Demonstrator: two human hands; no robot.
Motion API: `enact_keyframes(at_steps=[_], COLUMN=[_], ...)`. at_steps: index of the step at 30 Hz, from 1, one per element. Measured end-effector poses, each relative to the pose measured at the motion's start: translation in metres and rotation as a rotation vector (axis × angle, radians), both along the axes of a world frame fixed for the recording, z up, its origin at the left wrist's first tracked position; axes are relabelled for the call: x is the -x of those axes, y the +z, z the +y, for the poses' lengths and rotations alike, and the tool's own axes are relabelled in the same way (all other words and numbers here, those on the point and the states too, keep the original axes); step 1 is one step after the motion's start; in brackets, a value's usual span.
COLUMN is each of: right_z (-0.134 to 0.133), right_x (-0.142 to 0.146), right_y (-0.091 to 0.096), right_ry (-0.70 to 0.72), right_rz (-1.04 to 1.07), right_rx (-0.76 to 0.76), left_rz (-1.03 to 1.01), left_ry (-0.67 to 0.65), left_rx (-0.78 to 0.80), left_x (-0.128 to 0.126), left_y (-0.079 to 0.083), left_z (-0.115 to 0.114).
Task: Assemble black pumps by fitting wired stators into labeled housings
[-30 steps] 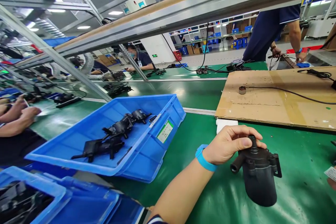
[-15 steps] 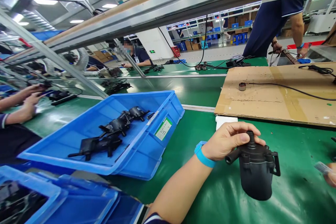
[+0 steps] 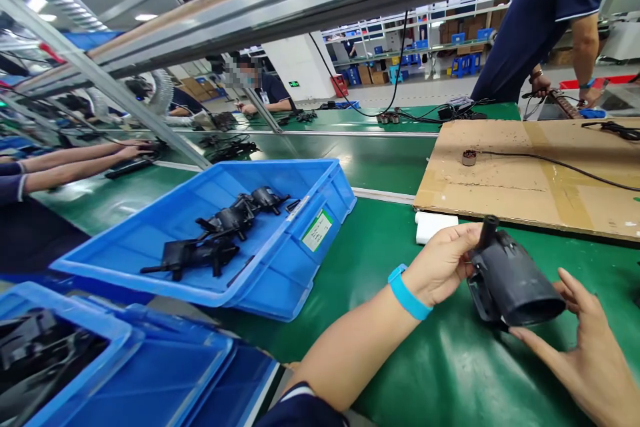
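Note:
My left hand (image 3: pixel 447 263) grips a black plastic pump housing (image 3: pixel 520 280) by its spout end, with the fingers partly hidden behind it. The housing is tilted, and its wide oval opening faces down and to the right. Around that opening is my right hand (image 3: pixel 583 340), its thumb against the lower side and a fingertip behind the rim. How firmly the right hand holds is hard to tell. Beyond the left wrist, a white block-like item (image 3: pixel 436 227) lies on the green work surface (image 3: pixel 370 267).
A blue bin (image 3: pixel 280 287) with several black pump parts (image 3: pixel 230 220) stands left. Stacked blue bins (image 3: pixel 170 360) are nearer. A cardboard sheet (image 3: pixel 525 180) bears a corded round part (image 3: pixel 469 158). A metal rail (image 3: pixel 300 7) crosses overhead. Co-workers are at left and behind.
The pump housing has tipped from upright so its wide opening faces right. My right hand has come in from the right edge to the housing; the clear piece it held no longer shows.

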State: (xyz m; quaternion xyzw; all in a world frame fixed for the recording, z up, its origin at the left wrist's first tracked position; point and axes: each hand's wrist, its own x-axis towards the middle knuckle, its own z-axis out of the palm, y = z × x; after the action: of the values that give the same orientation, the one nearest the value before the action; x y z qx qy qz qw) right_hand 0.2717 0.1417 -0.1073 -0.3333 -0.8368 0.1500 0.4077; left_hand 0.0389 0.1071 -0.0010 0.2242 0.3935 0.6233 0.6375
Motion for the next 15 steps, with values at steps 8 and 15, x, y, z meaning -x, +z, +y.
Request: enact_keyframes(at_steps=[8, 15], right_z=[0.017, 0.013], right_x=[-0.003, -0.015], right_y=[0.004, 0.022], right_ry=[-0.072, -0.161], right_rz=[0.192, 0.444], right_rx=[0.251, 0.422], left_rz=[-0.261, -0.345], left_ry=[-0.034, -0.045], left_rx=[0.121, 0.168], left_x=[-0.004, -0.008], left_y=[-0.002, 0.002], left_z=[0.002, -0.002])
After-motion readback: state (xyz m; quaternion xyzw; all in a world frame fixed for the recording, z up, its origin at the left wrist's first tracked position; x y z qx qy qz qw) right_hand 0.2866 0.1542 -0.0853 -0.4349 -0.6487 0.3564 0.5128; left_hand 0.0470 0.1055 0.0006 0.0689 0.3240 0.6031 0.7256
